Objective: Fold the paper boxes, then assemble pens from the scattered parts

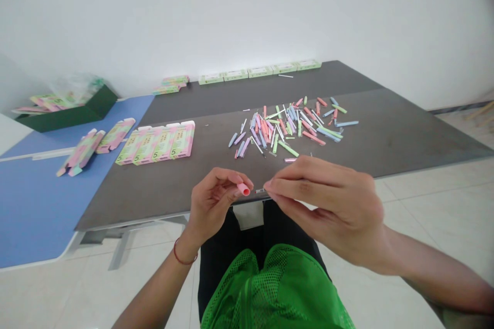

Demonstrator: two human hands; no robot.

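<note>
In my left hand (214, 200) a pink pen barrel (244, 189) is pinched, its hollow end facing me. My right hand (324, 200) is closed beside it, the fingertips pressed together a short way from the barrel's opening. What those fingertips hold, if anything, is too small to make out. Beyond both hands, a loose pile of pen parts (278, 128) in pink, green, blue and purple, with thin white refills among them, is spread over the dark table (216, 159).
Several pink-and-green boxes (156, 143) lie in a row at the left, with flattened-looking cartons (83, 151) on the blue table (34, 205). A dark green bin (73, 115) holds more packaging. Light green boxes (259, 72) line the wall (247, 10).
</note>
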